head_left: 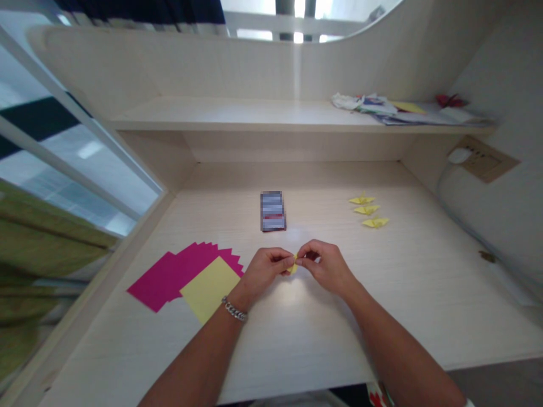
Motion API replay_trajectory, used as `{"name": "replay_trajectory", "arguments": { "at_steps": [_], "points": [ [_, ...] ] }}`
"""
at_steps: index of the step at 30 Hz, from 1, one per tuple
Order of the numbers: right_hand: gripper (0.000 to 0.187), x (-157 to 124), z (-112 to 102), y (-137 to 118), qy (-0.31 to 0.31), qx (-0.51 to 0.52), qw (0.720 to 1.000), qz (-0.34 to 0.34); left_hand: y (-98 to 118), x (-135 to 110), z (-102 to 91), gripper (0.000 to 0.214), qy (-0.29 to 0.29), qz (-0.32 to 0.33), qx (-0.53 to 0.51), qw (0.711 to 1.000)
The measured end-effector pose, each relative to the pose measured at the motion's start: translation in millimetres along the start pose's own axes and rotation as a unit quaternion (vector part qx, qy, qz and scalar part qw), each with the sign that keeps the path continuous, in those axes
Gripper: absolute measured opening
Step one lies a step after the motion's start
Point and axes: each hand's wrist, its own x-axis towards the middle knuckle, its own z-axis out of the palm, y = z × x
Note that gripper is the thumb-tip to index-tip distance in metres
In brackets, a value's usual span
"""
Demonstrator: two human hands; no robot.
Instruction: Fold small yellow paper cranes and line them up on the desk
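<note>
Between my two hands, above the middle of the desk, is a small piece of folded yellow paper [292, 268]. My left hand [270, 265] pinches it from the left, thumb and fingers together. From the right, my right hand [321, 261] pinches the same paper at its upper edge. Much of the paper is hidden by my fingertips, so its exact shape does not show. Beside my left forearm lies a flat yellow paper sheet [210, 287], partly over a fanned row of magenta paper sheets [169, 280]. Three folded yellow paper cranes [367, 210] sit at the right.
A phone-like rectangle [273, 211], its face blurred, lies beyond my hands. Papers [382, 105] and a red object [452, 101] rest on the shelf [237, 113]. A white cable [460, 226] runs from the wall socket [486, 158] down the right side. Curtains hang at left.
</note>
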Motion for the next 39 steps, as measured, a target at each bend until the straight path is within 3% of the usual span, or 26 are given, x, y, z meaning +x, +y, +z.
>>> {"name": "replay_trajectory", "arguments": {
  "at_steps": [10, 17, 27, 39],
  "points": [
    [0.003, -0.3, 1.0, 0.5, -0.004, -0.011, 1.000, -0.021, -0.4, 0.6, -2.3, 0.023, -0.002, 0.012, 0.012, 1.000],
    [0.006, -1.2, 5.9, 1.7, 0.030, -0.026, 0.997, -0.063, 1.3, 1.1, 3.1, 0.028, 0.038, 0.002, -0.037, 0.999],
    [0.008, -3.6, 7.3, -2.1, 0.029, -0.080, 0.992, -0.090, -0.6, 1.8, 3.7, 0.025, 0.054, 0.022, -0.055, 0.997],
    [0.014, -2.2, 8.2, 3.4, 0.042, -0.039, 0.993, -0.107, -7.3, 1.3, 7.0, 0.022, 0.067, -0.011, -0.149, 0.986]
  ]
}}
